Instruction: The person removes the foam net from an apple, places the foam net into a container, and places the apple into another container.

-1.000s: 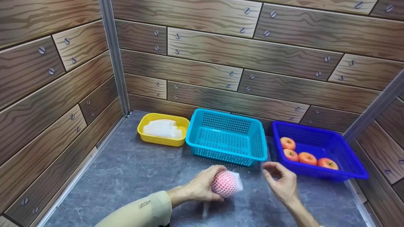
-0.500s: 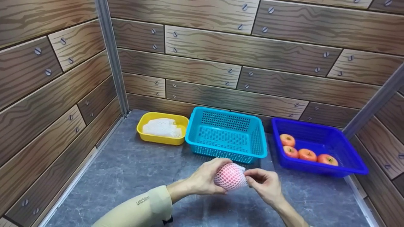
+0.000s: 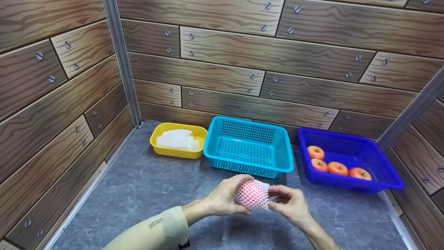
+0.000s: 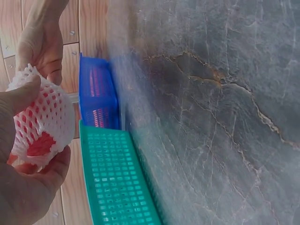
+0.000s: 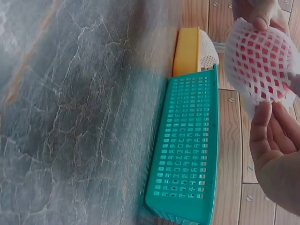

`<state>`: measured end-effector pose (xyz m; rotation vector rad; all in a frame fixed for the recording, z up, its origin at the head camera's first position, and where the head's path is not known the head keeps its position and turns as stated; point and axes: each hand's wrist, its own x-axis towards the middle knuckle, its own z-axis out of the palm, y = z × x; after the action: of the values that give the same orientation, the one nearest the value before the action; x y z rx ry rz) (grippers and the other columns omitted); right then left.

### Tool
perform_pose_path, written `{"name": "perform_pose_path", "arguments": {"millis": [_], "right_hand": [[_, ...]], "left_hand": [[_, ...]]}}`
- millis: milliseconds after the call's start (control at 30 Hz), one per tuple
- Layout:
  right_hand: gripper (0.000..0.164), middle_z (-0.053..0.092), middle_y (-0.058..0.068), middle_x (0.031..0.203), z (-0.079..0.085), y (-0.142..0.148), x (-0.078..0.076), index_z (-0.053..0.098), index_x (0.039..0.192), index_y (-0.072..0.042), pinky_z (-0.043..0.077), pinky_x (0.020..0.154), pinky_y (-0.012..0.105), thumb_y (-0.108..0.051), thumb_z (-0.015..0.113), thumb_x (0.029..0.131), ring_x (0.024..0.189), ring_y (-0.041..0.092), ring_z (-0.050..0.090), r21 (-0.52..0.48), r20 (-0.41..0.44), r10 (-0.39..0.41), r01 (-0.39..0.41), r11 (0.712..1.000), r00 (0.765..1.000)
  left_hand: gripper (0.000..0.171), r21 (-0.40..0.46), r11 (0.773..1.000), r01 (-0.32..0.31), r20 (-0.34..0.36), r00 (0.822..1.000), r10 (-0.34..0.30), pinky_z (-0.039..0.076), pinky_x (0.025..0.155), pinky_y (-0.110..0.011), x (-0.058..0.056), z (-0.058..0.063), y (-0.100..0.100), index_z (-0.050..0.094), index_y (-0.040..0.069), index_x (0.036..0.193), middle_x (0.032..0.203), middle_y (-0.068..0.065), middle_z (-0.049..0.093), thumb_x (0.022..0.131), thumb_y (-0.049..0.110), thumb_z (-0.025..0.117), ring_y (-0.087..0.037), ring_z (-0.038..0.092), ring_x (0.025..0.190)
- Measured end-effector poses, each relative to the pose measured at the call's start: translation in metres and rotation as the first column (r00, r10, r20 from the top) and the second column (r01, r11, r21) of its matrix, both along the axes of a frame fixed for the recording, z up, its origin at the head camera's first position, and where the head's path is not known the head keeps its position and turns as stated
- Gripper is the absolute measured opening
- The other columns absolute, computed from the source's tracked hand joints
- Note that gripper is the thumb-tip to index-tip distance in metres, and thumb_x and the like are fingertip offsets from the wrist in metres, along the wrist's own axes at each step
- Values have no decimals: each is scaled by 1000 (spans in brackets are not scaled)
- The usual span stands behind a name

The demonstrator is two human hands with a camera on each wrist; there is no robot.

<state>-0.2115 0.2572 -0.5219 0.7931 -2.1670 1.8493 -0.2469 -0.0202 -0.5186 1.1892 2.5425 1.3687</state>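
An apple [image 3: 252, 194] wrapped in a white foam net [image 5: 262, 61] is held above the table in front of the turquoise basket. My left hand [image 3: 227, 197] grips it from the left, thumb and fingers curled round its side. On the opposite side my right hand [image 3: 291, 204] pinches the net's loose edge between thumb and fingers. Red skin shows through the mesh, and through a wider opening at one end in the left wrist view. In the right wrist view the right hand [image 5: 279, 150] has its thumb tip at the net's edge.
Behind the hands stands a turquoise basket [image 3: 248, 170]. To its left a yellow tray [image 3: 177, 153] holds white foam nets [image 3: 176, 139]. A blue basket [image 3: 388, 180] at the right holds several apples [image 3: 337, 169]. Wood-patterned walls [image 3: 208, 64] enclose the grey table [image 3: 138, 180].
The right hand has come in from the right and taken hold of the net's loose edge. The left hand has shifted slightly right and away from the body with the apple.
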Motion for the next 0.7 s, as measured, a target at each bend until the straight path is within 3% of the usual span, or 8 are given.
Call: {"name": "perform_pose_path", "arguments": {"millis": [100,167,333,567,633,700], "right_hand": [[38,86,11,111,1,-4,1,80,112,14,66,79,22,26,82,77,104,7,81,-3,-171,-25,25,1000,985],[42,84,21,115,3,-5,2,82,114,9,66,85,23,25,84,75,111,7,80,26,-241,-40,48,999,970],[50,80,30,121,6,-5,2,80,121,9,66,96,25,22,89,74,116,6,80,90,-253,-27,51,995,967],[68,81,26,130,7,-8,5,80,130,2,59,105,15,11,97,65,129,8,76,182,-424,-32,120,976,905],[72,78,31,131,8,-10,5,78,134,4,59,106,16,13,97,65,131,8,74,193,-414,-12,101,976,910],[74,75,36,132,7,-11,5,75,136,8,59,106,17,15,96,66,132,5,72,198,-368,10,68,978,930]], "left_hand": [[93,7,1000,9,9,1000,-9,55,118,-35,0,0,1,53,22,158,154,1,67,80,24,103,-12,66,137],[93,13,1000,15,6,1000,-15,55,118,-34,0,1,2,53,21,158,154,1,67,80,23,103,-11,66,137],[92,25,999,32,-7,999,-31,56,118,-33,0,2,3,54,20,157,153,0,68,79,21,103,-11,66,137],[93,30,999,39,-38,999,-38,55,120,-32,4,3,6,55,16,157,154,-4,68,78,18,104,-14,67,139],[94,29,999,36,-43,998,-35,55,120,-32,4,3,7,55,16,157,154,-4,68,77,17,104,-14,68,138],[94,27,999,33,-47,998,-32,55,119,-31,6,3,7,55,15,157,154,-5,68,77,17,104,-15,68,138]]}}
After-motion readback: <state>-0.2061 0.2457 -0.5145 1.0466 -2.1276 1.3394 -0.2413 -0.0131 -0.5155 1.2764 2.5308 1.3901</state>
